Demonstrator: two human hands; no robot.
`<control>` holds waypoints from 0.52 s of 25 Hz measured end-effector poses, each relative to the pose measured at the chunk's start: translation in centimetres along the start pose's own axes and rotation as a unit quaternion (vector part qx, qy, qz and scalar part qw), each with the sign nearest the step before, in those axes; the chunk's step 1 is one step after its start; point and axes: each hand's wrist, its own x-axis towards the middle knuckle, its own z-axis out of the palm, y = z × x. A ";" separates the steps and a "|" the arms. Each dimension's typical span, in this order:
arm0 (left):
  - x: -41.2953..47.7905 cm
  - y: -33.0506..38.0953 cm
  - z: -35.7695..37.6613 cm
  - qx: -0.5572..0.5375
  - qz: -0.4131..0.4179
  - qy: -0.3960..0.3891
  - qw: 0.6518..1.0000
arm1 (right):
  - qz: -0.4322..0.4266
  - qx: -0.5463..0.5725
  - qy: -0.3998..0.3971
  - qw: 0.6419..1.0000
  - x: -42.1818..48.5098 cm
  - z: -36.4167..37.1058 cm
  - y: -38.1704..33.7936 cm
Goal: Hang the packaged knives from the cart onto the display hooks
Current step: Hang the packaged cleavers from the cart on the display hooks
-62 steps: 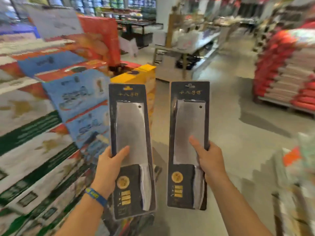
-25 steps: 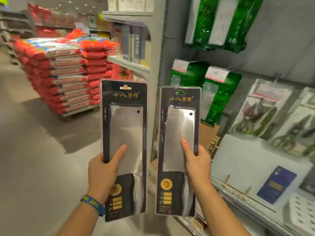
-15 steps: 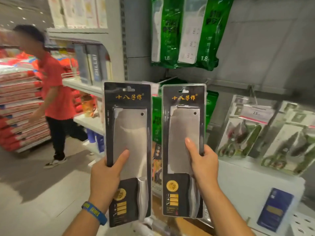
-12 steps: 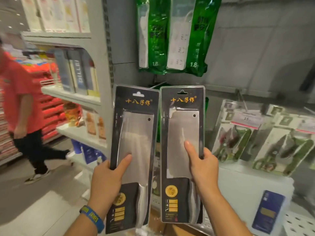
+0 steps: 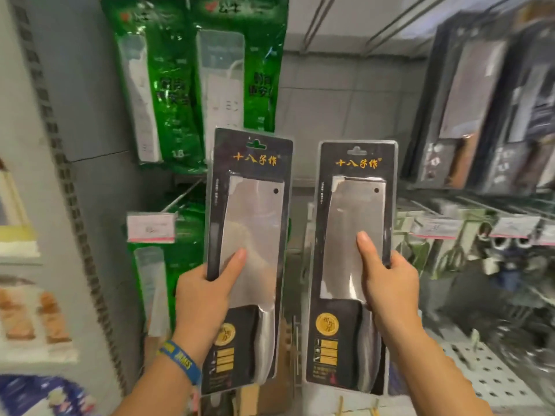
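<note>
Now facing the grey display back panel (image 5: 345, 94) instead of the aisle; bare wire hooks (image 5: 396, 28) at 1 o'clock, so hanging looks near. At 6 o'clock, unhung: left black-carded steel cleaver pack (image 5: 252, 211) clenched in left grip (image 5: 204, 298), right black-carded steel cleaver pack (image 5: 357, 199) in right grip (image 5: 390, 292).

Grey back panel (image 5: 345, 100), slotted upright (image 5: 64, 175), white pegboard shelf (image 5: 495, 382)
</note>
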 end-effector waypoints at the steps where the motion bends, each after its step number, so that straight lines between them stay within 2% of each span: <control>1: 0.6 0.0 0.9 -0.006 -0.005 -0.008 1.000 | 0.006 -0.004 0.010 1.000 0.7 -0.6 0.1; 6: 2.8 0.6 5.4 -0.057 -0.012 -0.036 0.998 | -0.024 -0.011 0.026 0.999 4.7 -2.8 -0.8; 10: 4.7 2.1 8.0 -0.092 -0.023 -0.010 0.995 | -0.094 -0.009 -0.002 0.996 8.1 -3.0 -3.6; 13: 6.2 5.0 9.1 -0.075 0.012 0.028 0.997 | -0.171 0.002 0.002 0.985 10.9 -3.1 -7.3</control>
